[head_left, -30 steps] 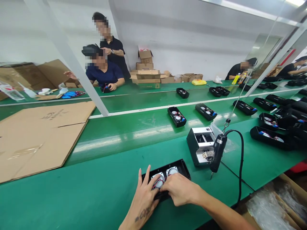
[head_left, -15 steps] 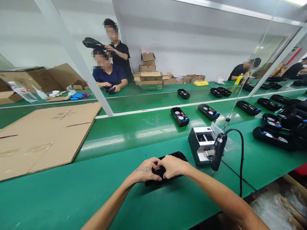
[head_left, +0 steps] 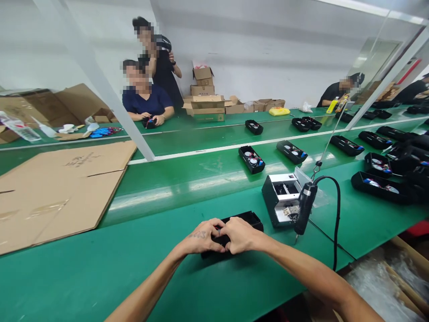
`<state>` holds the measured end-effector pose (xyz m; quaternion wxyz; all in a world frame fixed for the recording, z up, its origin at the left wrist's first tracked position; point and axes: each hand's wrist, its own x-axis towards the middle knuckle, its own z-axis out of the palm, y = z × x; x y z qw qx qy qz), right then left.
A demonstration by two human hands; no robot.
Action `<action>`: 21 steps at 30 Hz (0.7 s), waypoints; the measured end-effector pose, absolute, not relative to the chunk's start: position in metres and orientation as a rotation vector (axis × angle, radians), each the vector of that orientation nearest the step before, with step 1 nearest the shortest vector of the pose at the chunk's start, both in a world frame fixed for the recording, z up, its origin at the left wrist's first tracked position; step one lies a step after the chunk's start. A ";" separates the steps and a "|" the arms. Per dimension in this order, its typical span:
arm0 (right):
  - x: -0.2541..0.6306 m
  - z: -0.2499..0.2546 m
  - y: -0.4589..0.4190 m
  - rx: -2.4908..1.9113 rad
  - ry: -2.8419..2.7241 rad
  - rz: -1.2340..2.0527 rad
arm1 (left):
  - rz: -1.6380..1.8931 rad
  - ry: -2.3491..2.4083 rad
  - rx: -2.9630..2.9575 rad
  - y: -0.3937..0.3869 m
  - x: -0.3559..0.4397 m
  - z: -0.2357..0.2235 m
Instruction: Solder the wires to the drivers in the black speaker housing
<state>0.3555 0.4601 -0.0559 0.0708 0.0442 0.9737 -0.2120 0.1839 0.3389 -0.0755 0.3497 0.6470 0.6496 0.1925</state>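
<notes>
A black plastic casing (head_left: 252,219) lies on the green bench in front of me, slanted, its open side up. My left hand (head_left: 203,236) is over its left part, with thumb and fingers curled in. From the right, my right hand (head_left: 239,235) reaches over the middle of the casing, its fingers bent down. The fingertips of both hands meet inside, where a bit of red shows. What they pinch there is hidden by the hands. Right of the casing stands a silver-and-black screw feeder (head_left: 283,199). An electric screwdriver (head_left: 306,208) hangs beside it.
Similar casings with wires and round speakers (head_left: 251,159) sit on the green belt, with several more stacked at right. Flat cardboard (head_left: 63,192) covers the left. White posts (head_left: 114,103) rise in between. Co-workers (head_left: 147,98) are across the line. Plastic bags (head_left: 375,281) lie lower right.
Both hands stay at the casing, nearly unmoved. Across the line, the standing person has lowered a black object from above the seated person's head and turned. The camera view has shifted slightly.
</notes>
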 end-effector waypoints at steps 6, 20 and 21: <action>0.384 -0.056 0.445 0.092 3.113 -0.630 | 0.457 1.740 1.791 0.325 0.196 -0.076; 0.537 -0.082 0.560 2.327 3.306 -1.101 | 0.983 2.020 2.563 0.294 0.221 -0.160; 0.539 -0.086 0.555 2.309 3.273 -1.307 | 0.985 2.032 2.568 0.296 0.220 -0.158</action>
